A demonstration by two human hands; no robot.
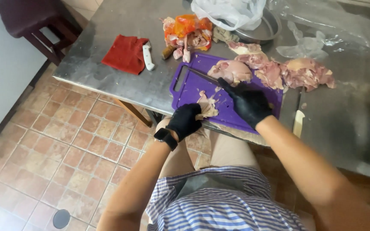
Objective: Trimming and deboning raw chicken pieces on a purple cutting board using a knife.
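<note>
Head view: looks down on a person seated at the near edge of a metal tabletop [120,83], both hands in black gloves.
Left hand [185,121]: fingers closed, pinching a small chicken piece [206,106] at the near edge of the cutting board; black watch on that wrist.
Right hand [249,104]: fist closed around the handle of a knife [202,75], handle hidden in the glove.
Knife: thin dark blade runs from the right hand toward the board's handle slot, lying low over the board; blade tip hard to make out.
Cutting board [191,87]: purple, lies at the near edge of the tabletop, partly overhanging it.
Whole chicken cut [230,70]: pale pink, on the far part of the board, just beside the right hand.
Raw chicken heap [296,72]: spread along the board's far right edge and onto the tabletop.
Orange bag [187,30]: holds more meat scraps, just past the board's far edge.
Red cloth [125,53]: near the tabletop's left edge, well apart from the board.
White-handled tool [148,56]: rests on the cloth's right side, touching it.
Metal bowl [258,28]: at the far edge, with a white plastic bag [230,13] in it.
Clear plastic [317,30]: crumpled toward the far right corner.
Floor [65,145]: brown tiles, dark stool [35,21] off the tabletop's left edge.
</note>
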